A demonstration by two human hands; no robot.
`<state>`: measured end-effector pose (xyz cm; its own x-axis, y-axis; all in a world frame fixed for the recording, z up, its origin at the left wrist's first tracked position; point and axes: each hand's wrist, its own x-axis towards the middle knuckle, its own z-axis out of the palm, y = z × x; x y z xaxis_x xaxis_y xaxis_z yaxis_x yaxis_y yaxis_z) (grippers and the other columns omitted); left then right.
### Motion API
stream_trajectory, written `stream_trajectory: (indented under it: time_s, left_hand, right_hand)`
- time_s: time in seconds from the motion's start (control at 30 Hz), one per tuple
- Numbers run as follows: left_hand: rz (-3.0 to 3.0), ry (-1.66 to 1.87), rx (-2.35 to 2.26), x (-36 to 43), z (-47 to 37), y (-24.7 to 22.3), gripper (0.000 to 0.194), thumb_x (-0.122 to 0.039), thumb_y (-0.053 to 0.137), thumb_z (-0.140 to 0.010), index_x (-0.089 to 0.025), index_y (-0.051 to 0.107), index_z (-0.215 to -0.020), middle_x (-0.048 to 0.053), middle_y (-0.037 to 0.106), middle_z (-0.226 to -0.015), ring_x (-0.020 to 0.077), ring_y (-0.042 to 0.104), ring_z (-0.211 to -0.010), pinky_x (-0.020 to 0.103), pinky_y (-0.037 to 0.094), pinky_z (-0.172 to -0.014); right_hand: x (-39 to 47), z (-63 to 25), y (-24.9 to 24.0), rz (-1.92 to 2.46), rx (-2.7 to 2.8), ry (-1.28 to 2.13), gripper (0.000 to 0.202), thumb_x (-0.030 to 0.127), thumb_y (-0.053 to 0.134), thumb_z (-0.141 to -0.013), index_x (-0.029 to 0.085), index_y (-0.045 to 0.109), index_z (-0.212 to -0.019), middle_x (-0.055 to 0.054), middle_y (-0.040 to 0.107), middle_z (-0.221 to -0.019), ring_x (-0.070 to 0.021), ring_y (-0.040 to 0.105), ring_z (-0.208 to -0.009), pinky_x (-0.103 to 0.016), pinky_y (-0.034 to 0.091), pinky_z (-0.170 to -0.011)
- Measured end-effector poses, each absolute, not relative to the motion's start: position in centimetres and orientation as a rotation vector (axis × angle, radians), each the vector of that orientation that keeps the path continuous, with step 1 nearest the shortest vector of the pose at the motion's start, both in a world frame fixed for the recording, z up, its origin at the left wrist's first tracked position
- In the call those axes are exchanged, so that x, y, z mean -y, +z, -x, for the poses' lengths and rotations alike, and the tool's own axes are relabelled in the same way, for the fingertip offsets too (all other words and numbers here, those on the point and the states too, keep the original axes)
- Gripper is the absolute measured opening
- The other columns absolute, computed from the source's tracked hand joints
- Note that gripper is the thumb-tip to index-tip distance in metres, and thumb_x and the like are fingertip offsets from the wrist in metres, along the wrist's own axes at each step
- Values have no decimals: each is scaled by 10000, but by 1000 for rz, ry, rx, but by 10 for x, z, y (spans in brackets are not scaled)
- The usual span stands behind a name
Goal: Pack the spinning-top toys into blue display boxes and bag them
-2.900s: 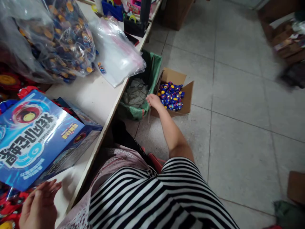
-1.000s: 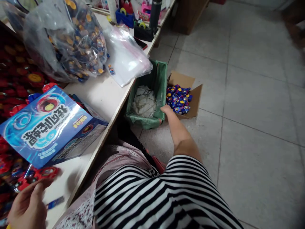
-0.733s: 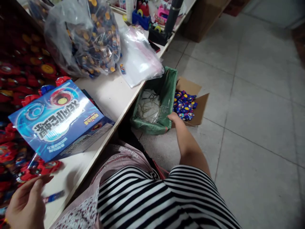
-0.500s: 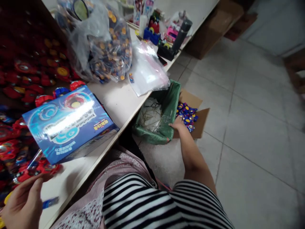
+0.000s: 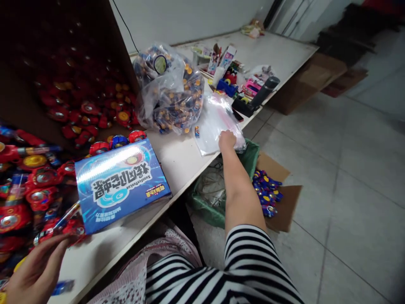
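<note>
My right hand (image 5: 227,140) is over the near edge of a stack of clear plastic bags (image 5: 210,122). Its fingers are curled, and whatever they hold is hidden. At the lower left, my left hand (image 5: 38,270) has its fingers stretched out and holds nothing that I can see. It is beside red spinning-top toys (image 5: 41,196) heaped on the table, with a small blue tube (image 5: 63,287) close to its underside. Between the hands lies a blue printed box (image 5: 123,181), and a clear bag of small orange-capped tubes (image 5: 177,99) stands behind it.
A green-lined bin (image 5: 205,211) is on the floor under the table edge, with an open carton (image 5: 291,207) of blue and yellow toys (image 5: 267,192) beside it. A big brown carton (image 5: 107,63) of red toys stands at left. A black bottle (image 5: 265,90) is farther back.
My right hand has risen from between the bin and the floor carton to the plastic bags on the table. The view has swung left and up. My left hand stays near the red toys.
</note>
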<state>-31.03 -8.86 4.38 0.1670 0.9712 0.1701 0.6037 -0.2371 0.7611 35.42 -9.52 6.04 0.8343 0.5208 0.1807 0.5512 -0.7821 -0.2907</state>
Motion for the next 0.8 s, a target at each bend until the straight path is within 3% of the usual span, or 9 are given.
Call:
stream_trajectory:
  time_s: [0.2,0.37,0.47,0.6,0.8]
  left_hand:
    - [-1616,867,-1644,85,298,58,219,-486,689,-755,-414,714,-960,-88,747,-893,217,737,-890,292,628,-856]
    - [-1778,961,-1338,71,286,62,223,-444,723,-689,-293,750,-851,-43,761,-815,175,736,-738,204,616,-733]
    - [-1734,999,-1304,73,287,62,213,-413,726,-691,-278,749,-854,-36,759,-793,186,734,-709,225,625,-669]
    - [-1661,938,-1301,83,292,59,141,-381,696,-761,-362,725,-898,-84,759,-848,201,744,-793,314,644,-801]
    - [-1721,983,-1301,85,302,49,155,-476,714,-700,-402,747,-831,-66,762,-854,277,748,-819,402,646,-795]
  right_hand:
    - [90,-345,73,2457,742,-75,236,318,553,-929,170,729,-978,-126,664,-1135,-252,580,-1090,-353,431,-978]
    - [77,-326,89,2376,574,-9,257,365,563,-903,177,725,-972,-103,673,-1126,-227,598,-1061,-344,459,-966]
    - [68,-310,95,2361,458,95,375,484,520,-939,167,705,-1017,-89,689,-1032,-214,639,-949,-331,517,-876]
    - [55,-287,99,2375,383,274,445,514,436,-1007,159,633,-1187,-84,689,-984,-172,683,-833,-281,550,-704]
    - [49,-265,105,2533,427,372,386,427,611,-959,154,608,-1232,-92,643,-1212,-204,652,-1041,-423,570,-898]
